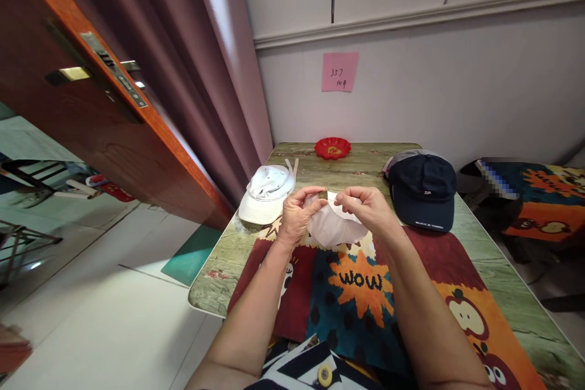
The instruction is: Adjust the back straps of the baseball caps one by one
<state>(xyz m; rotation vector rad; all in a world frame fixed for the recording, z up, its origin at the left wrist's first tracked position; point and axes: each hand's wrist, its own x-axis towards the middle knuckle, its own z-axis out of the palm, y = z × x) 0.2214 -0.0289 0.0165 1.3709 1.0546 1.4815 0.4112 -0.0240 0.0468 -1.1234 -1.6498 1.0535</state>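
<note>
A white cap (336, 228) is held up over the colourful cloth by both hands. My left hand (299, 213) pinches the left part of its back edge, thumb and fingers closed at the strap. My right hand (365, 206) has its fingers closed on the strap's other side, close to the left fingertips. How the strap ends meet is too small to tell. Another white cap (267, 192), with loose straps standing up, rests at the left of the table. On the right sits a dark blue cap (423, 189), with a grey cap partly hidden behind it.
The wood-patterned table (214, 274) carries a printed cloth (347, 317) along its near side. A red scalloped dish (333, 148) stands at the back edge, below a pink note (340, 72) on the wall. An open door (137, 152) and a curtain are at the left.
</note>
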